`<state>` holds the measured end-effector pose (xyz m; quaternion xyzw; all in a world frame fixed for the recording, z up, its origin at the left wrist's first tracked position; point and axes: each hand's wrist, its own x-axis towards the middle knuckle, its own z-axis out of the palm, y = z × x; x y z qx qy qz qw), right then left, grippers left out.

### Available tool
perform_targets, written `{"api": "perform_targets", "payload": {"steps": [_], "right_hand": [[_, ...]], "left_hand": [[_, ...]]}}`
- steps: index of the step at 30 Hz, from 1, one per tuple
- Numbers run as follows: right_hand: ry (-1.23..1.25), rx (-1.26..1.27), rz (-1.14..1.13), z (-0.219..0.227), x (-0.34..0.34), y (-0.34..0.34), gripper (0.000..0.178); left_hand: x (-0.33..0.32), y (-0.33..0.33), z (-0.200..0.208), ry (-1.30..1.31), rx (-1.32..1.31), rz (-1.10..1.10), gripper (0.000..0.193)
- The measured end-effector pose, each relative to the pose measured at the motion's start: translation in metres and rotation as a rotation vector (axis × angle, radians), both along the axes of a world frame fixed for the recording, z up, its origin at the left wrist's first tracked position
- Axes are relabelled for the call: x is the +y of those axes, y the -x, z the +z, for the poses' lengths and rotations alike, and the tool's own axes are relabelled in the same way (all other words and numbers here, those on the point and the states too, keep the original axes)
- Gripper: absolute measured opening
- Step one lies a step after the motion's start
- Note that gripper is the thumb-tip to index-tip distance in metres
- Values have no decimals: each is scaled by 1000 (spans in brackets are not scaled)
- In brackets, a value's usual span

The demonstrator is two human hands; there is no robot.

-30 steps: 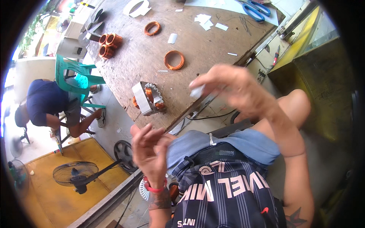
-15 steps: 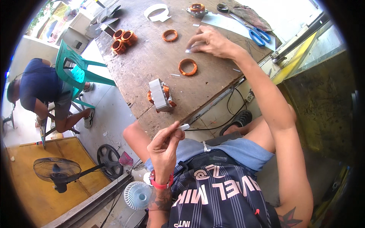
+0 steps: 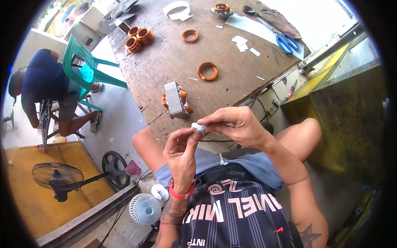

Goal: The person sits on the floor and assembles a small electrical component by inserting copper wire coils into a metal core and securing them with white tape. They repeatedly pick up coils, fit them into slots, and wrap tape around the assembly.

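My left hand and my right hand meet over my lap, just off the near edge of the table. Between their fingertips they pinch a small white piece of paper-like material; whether it is one slip or two, I cannot tell. Close beyond them on the table stands a grey metal stator core with copper windings in it. Farther back lie two loose rings of copper wire. Several small white slips are scattered at the right of the table.
On the wooden table are bundled copper coils, a curled white strip, another wound stator, blue-handled scissors and a white sheet. At left, a person bends beside a green chair; a black fan stands nearer.
My right hand has come back from the white slips on the table to my left hand, and its fingers now pinch the white piece too. The slips it covered now show.
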<state>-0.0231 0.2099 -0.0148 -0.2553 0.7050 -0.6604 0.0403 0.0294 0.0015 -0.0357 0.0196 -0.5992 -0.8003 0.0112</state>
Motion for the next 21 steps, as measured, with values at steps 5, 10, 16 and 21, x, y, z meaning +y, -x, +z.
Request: {"api": "perform_targets", "payload": {"steps": [5, 10, 16, 21], "right_hand": [[-222, 76, -205, 13, 5, 19, 27], [-793, 399, -438, 18, -6, 86, 41], [-963, 163, -228, 26, -20, 118, 40], [-759, -103, -236, 29, 5, 133, 39]], "left_hand": [[-13, -4, 0, 155, 116, 101, 25], [-58, 22, 8, 289, 221, 205, 28], [-87, 52, 2, 447, 269, 220, 23], [-86, 78, 0, 499, 252, 79, 19]]}}
